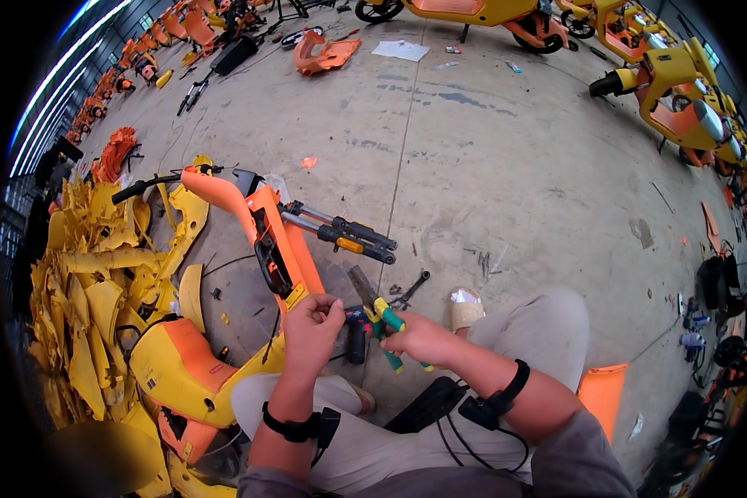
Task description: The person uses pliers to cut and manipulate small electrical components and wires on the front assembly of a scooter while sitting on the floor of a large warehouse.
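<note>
My right hand (419, 339) grips pliers (372, 300) by their green and yellow handles, with the metal jaws pointing away from me and to the left. My left hand (314, 330) is raised just left of the pliers, its thumb and fingers pinched together. Whatever those fingers hold, if anything, is too small to make out. Beneath and between the hands a dark cordless drill (357, 339) is partly visible. Beside my left hand lies a partly stripped orange and yellow scooter body (295, 249), with a handlebar (145, 187) and fork tubes (340, 232) at its far end.
A heap of yellow panels (91, 290) fills the left side. A wrench-like metal tool (413, 289) lies ahead of the pliers. Farther off are an orange shell (324, 54) and parked yellow scooters (668, 104). An orange panel (603, 397) rests by my right knee.
</note>
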Motion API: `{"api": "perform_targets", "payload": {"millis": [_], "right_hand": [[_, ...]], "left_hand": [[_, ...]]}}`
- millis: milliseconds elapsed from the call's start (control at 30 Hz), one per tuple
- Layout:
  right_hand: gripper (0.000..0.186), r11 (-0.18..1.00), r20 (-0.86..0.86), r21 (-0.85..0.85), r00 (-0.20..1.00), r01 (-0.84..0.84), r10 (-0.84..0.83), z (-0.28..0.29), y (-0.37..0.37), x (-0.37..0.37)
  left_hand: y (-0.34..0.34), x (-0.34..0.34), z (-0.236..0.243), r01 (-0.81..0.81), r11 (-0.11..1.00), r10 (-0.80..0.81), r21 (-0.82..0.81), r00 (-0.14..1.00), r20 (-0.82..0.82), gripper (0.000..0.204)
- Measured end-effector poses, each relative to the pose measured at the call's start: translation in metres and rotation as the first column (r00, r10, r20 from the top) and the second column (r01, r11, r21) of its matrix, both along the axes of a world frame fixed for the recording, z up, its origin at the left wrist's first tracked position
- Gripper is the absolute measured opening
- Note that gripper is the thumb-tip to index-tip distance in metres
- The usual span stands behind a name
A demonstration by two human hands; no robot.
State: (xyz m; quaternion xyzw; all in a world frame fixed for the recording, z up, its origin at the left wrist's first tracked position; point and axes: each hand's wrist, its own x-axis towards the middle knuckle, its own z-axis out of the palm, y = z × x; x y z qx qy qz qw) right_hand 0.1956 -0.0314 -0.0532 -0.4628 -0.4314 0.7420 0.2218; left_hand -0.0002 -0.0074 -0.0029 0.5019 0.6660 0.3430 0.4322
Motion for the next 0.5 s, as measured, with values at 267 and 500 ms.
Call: {"api": "perform_targets", "payload": {"millis": [267,500], "right_hand": [[0.03,0.999,0.111,0.033,0.994,-0.028,0.024,0.016,0.0,0.0],[0.032,0.995,0.245,0.083,0.969,-0.062,0.04,0.012,-0.002,-0.001]], "left_hand": [[-0.001,0.004,-0.005,0.067,0.998,-0.067,-0.008,0.998,0.02,0.013],[-0.001,0.007,-0.01,0.089,0.994,-0.088,0.056,0.996,-0.022,0.01]]}}
